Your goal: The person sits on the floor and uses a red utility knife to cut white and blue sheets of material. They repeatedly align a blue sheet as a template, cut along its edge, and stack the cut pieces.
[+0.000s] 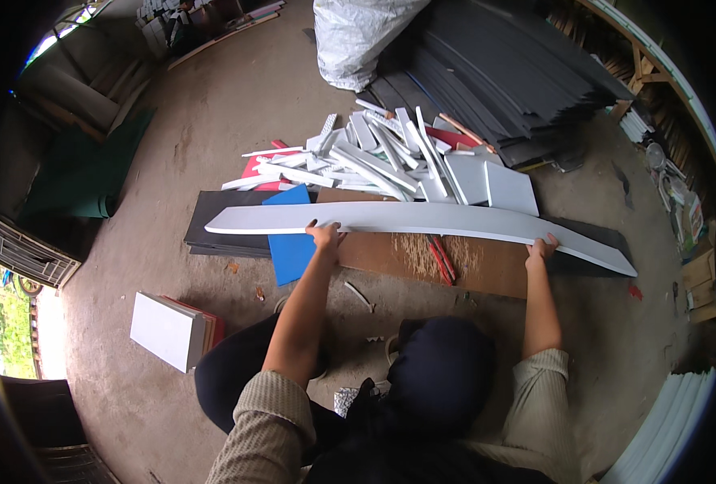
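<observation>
A long white foam-like board [422,216] with angled ends stretches sideways before me. My left hand [325,235] grips its near edge left of the middle, and my right hand [542,248] grips the same edge toward the right end. Beneath it lies a brown work board [366,252] with a scored, worn patch. Red and black slim tools [442,260] rest on that patch, their exact kind unclear and their upper ends hidden by the white board. A blue sheet [292,264] and stacked dark sheets [229,247] lie by the left end.
Beyond the board is a heap of white offcuts [366,165]. A white sack [354,48] and a big stack of dark sheets [487,73] stand behind it. A small block of white and red pieces [166,329] sits left of my knee. White sheets [668,427] are at lower right.
</observation>
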A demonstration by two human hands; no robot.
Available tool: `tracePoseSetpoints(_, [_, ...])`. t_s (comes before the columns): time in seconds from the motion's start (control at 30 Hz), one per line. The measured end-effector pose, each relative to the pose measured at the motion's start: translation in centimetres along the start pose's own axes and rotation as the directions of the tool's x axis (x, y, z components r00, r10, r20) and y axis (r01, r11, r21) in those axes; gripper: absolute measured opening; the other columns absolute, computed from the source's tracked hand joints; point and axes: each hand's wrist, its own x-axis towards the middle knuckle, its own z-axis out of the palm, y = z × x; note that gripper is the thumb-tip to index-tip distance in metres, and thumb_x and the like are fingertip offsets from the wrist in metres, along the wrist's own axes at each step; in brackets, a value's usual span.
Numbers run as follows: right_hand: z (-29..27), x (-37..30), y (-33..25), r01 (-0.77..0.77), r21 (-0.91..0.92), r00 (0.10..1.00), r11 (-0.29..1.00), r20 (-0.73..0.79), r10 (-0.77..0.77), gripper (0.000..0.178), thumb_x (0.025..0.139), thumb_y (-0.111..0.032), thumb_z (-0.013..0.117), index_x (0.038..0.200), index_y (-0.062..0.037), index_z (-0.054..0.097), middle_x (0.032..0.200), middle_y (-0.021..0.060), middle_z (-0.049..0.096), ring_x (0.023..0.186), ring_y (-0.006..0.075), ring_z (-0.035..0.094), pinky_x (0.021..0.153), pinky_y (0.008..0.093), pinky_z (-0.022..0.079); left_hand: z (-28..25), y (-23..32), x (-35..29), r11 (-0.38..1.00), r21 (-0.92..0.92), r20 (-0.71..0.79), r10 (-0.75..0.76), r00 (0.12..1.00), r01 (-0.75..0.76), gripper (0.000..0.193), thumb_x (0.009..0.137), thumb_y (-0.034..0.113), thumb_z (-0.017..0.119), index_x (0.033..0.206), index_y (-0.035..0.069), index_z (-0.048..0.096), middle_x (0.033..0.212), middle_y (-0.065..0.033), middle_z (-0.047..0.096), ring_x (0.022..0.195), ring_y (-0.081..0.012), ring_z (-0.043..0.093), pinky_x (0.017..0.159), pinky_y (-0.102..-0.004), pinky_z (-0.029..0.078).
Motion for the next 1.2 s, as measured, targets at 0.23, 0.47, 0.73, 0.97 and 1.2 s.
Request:
tracePoseSetpoints(0.23, [-0.4, -0.7, 11.5, -0.060, -0.540, 0.991, 0.839, -0.130, -0.013, 0.049, 0.072, -0.016, 0.054, 0.117, -0.0034, 0.039, 0.110, 0.0248, 0.043, 0.102, 0.0382, 0.045, 0.086, 0.0480, 0.038, -0.2, 0.6, 1.2, 0.743, 0.669, 0.284, -0.234, 0.930, -0.017, 0.047, 0.080, 0.023, 0.059, 0.116, 0.000, 0.039, 0.108, -0.0188, 0.048, 0.087, -0.0283, 0.056, 0.069, -0.0347, 0.051])
tracePoseSetpoints(0.47, [1.5, -13.3, 13.1, 0.668, -0.598, 0.740, 0.443, 0.473, -0.478, 0.042, 0.069, -0.008, 0.065, 0.105, -0.0036, 0.045, 0.110, 0.0203, 0.038, 0.104, 0.0349, 0.039, 0.087, 0.0422, 0.034, -0.8, 4.7, 4.0, -0.266, 0.772, 0.568, -0.119, 0.814, -0.577, 0.069, 0.066, 0.033, 0.070, 0.120, 0.005, 0.038, 0.112, -0.0212, 0.048, 0.109, -0.0335, 0.046, 0.092, -0.0449, 0.038])
tracePoseSetpoints(0.73, [3.1, -15.9, 11.7, 0.819, -0.446, 0.570, 0.362, 0.711, -0.413, 0.038, 0.071, -0.002, 0.065, 0.101, 0.0017, 0.042, 0.109, 0.0190, 0.033, 0.097, 0.0342, 0.044, 0.079, 0.0411, 0.041, 2.1, 2.9, 5.1, -0.337, 0.324, 0.914, -0.129, 0.385, -0.884, 0.125, 0.036, 0.051, 0.080, 0.136, 0.022, 0.011, 0.139, -0.0188, 0.008, 0.129, -0.0393, 0.008, 0.099, -0.0643, 0.008])
tracePoseSetpoints(0.97, [3.6, -16.5, 10.9, 0.820, -0.421, 0.554, 0.387, 0.754, -0.353, 0.044, 0.068, 0.004, 0.064, 0.105, 0.0012, 0.040, 0.111, 0.0193, 0.029, 0.093, 0.0331, 0.047, 0.078, 0.0389, 0.043, 2.9, 1.9, 5.3, -0.406, 0.213, 0.925, -0.208, 0.317, -0.889, 0.121, 0.034, 0.044, 0.083, 0.134, 0.029, 0.017, 0.136, -0.0197, 0.014, 0.126, -0.0402, 0.015, 0.095, -0.0640, 0.019])
tracePoseSetpoints(1.2, [-0.7, -15.6, 8.5, 0.704, -0.591, 0.679, 0.394, 0.722, -0.130, 0.065, 0.062, -0.007, 0.067, 0.120, -0.0092, 0.037, 0.083, 0.0140, 0.053, 0.084, 0.0288, 0.054, 0.072, 0.0378, 0.043, 3.4, 3.2, 4.4, -0.348, 0.164, 0.955, -0.178, 0.237, -0.923, 0.103, 0.038, 0.034, 0.084, 0.124, 0.026, 0.029, 0.130, -0.0201, 0.020, 0.124, -0.0392, 0.020, 0.091, -0.0605, 0.025])
